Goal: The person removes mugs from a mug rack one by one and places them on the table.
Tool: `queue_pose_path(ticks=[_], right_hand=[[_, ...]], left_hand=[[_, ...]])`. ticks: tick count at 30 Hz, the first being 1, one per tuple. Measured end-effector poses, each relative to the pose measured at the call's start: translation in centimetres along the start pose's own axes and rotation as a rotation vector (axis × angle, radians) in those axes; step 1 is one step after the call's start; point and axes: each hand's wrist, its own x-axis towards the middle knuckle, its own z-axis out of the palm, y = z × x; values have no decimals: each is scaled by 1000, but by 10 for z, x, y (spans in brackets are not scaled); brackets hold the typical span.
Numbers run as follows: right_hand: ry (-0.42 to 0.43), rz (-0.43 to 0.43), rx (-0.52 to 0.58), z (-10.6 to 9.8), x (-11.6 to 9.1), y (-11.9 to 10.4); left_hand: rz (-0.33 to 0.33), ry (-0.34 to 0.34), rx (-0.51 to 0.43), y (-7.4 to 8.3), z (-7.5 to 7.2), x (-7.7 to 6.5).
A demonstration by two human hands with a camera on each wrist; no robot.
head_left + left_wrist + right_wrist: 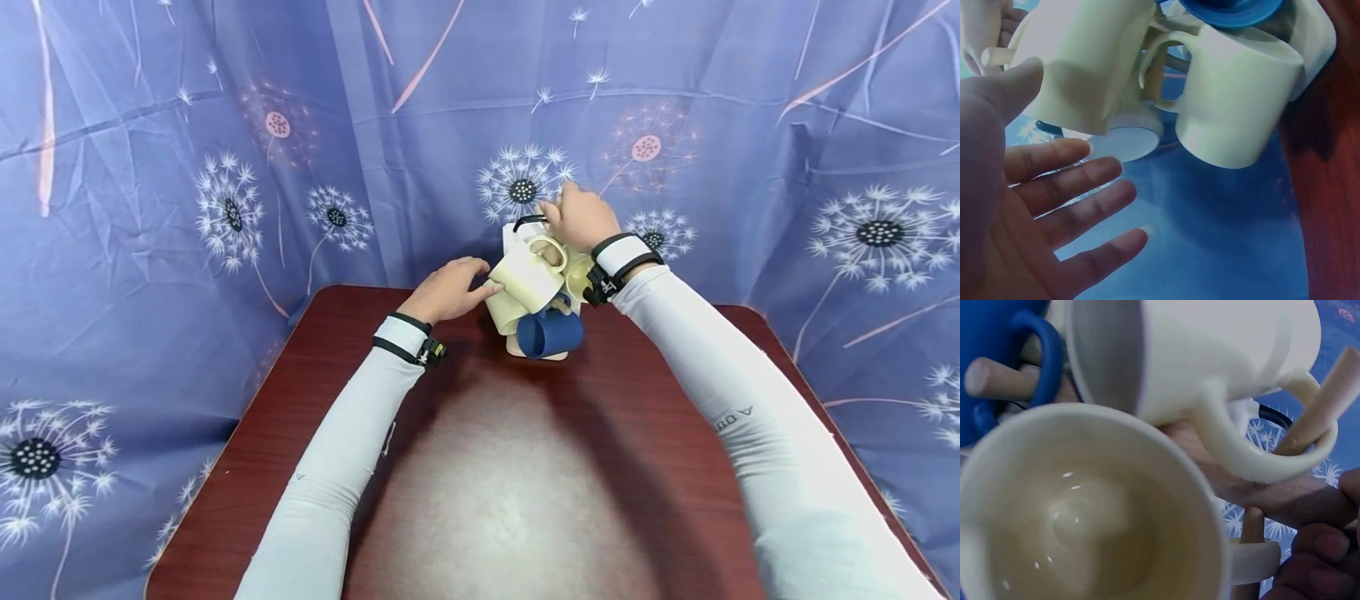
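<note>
A wooden mug tree stands near the table's far edge, its pale base [513, 347] partly showing below the mugs. My right hand [585, 218] is at its top; the right wrist view shows curled fingers around the end of the wooden post [1285, 499]. An upper cream mug [525, 279] hangs by its handle on a peg [1325, 403]. My left hand [447, 292] is beside that mug, fingers spread and straight, its thumb against the mug's side. Lower down hang a blue mug [561, 333] and another cream mug [1235, 100]. A pale yellowish mug [1085, 512] hangs at the right.
Behind the upper cream mug is a white mug with a black handle [530, 219], mostly hidden. The dark red table [315, 400] reaches toward me, with a bright glare in its middle. A blue dandelion-print curtain [435, 142] hangs close behind the mug tree and along both sides.
</note>
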Motion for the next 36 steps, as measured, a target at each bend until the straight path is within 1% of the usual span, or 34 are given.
queue_pose_path(ticks=[2,6,9,15,20,23,26,29,31,36], right_hand=[[30,-11,24,2,-3,2],[84,-34,70,6,-9,5],[97,-42,92,6,-12,7],[87,-57,99,4,-17,7],[64,-79,99,-2,-16,9],[56,-97,99,-8,-12,9],[29,-110,89,-15,-6,8],[-27,-118,55,-22,-1,6],[-74,-117,33,-26,2,3],[-172,-116,-25,-34,6,-3]], left_hand=[[-10,18,8,3,-3,3],[-3,44,17,11,-12,12],[11,55,17,19,-18,19],[44,50,15,29,-23,30],[51,51,6,36,-21,39],[49,72,13,39,-19,44],[51,104,16,42,-18,48],[82,112,3,44,-19,53],[112,93,-10,46,-21,55],[223,21,-9,55,-27,63]])
